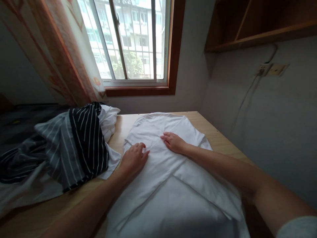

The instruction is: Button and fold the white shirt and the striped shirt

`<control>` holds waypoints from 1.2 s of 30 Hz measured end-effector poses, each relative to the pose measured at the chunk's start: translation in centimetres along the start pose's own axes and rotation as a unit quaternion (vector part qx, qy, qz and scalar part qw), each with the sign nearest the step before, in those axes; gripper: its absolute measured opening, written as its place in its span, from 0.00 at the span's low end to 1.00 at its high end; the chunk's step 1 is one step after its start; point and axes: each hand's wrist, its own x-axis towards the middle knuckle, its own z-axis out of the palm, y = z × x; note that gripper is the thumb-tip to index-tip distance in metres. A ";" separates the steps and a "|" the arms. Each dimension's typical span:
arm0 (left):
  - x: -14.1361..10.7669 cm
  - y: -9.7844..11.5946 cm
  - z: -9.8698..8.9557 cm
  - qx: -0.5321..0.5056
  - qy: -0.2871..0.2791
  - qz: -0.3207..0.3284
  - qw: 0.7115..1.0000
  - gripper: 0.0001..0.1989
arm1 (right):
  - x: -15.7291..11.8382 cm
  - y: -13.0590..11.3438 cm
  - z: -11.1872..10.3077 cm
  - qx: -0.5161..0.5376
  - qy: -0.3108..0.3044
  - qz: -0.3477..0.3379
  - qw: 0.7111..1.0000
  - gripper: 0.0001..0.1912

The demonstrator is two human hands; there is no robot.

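Observation:
A white shirt [158, 185] lies spread on the wooden table in front of me, its sleeves folded inward so that they cross its middle. My left hand [135, 157] rests on the shirt's left side, fingers slightly curled, with a gap between thumb and fingers. Farther up and to the right, my right hand [173, 142] lies flat on the cloth with its fingers stretched out. Neither hand grips the fabric. The shirt's lower end runs toward me and out of the bottom of the view.
To the left is a heap of clothes [86, 142], black and grey with white stripes, with white cloth beneath. The wooden table [223, 142] ends near the right wall. Behind it are a window [136, 43] and a patterned curtain [56, 46]. A shelf [262, 33] hangs above a plugged-in socket [264, 70].

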 end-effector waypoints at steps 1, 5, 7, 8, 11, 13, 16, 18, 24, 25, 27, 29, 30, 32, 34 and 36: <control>0.1 -0.2 -0.4 0.004 -0.023 -0.011 1.000 0.16 | -0.1 -0.1 -0.1 0.000 0.000 -0.002 1.000 0.20; 0.2 -0.2 -1.4 0.047 -0.081 -0.017 0.995 0.20 | 0.4 -0.6 -0.7 0.015 -0.005 -0.002 1.000 0.16; 0.1 0.0 -1.7 0.055 -0.087 -0.008 0.995 0.22 | 0.9 -1.1 -0.8 0.013 -0.007 0.004 1.000 0.13; 0.1 0.1 -1.8 0.056 -0.089 -0.007 0.994 0.22 | 1.2 -1.3 -0.7 0.008 -0.008 0.008 1.000 0.12; -0.1 0.2 -2.3 0.062 -0.102 -0.009 0.993 0.22 | 1.6 -2.0 -0.2 -0.008 -0.003 0.016 1.000 0.12; -0.1 0.2 -2.8 0.072 -0.115 -0.012 0.991 0.22 | 1.7 -2.4 0.0 -0.012 0.017 0.012 1.000 0.12; -0.1 -0.1 -3.5 0.087 -0.129 -0.009 0.988 0.22 | 1.8 -3.0 -0.4 -0.016 0.059 -0.005 0.998 0.13; 0.0 -0.4 -3.7 0.089 -0.133 -0.006 0.987 0.23 | 1.9 -3.4 -0.8 -0.013 0.074 -0.015 0.997 0.14; 0.1 -1.4 -3.2 0.075 -0.155 -0.006 0.985 0.22 | 2.3 -3.8 -0.5 0.037 0.048 -0.039 0.997 0.13; 0.1 -1.5 -3.0 0.073 -0.155 -0.007 0.985 0.21 | 2.3 -3.7 -0.2 0.048 0.039 -0.035 0.997 0.14; 0.1 -1.8 -2.9 0.071 -0.156 -0.009 0.985 0.20 | 2.3 -3.2 0.4 0.067 0.026 -0.023 0.997 0.18; 0.1 -2.1 -2.9 0.065 -0.160 -0.008 0.985 0.20 | 2.1 -2.4 0.7 0.077 0.019 -0.007 0.997 0.23; 0.1 -2.3 -3.0 0.059 -0.165 -0.006 0.985 0.20 | 2.0 -1.8 0.6 0.077 0.016 0.006 0.997 0.24; 0.2 -2.7 -3.4 0.043 -0.192 -0.003 0.981 0.21 | 1.6 -0.5 0.2 0.067 -0.003 0.044 0.997 0.27; 0.2 -3.3 -4.0 0.013 -0.247 -0.004 0.969 0.24 | 1.1 1.3 -0.4 0.043 -0.041 0.087 0.994 0.29; 0.1 -4.0 -4.8 -0.033 -0.316 -0.012 0.948 0.26 | 0.3 3.4 -1.1 0.009 -0.078 0.121 0.990 0.30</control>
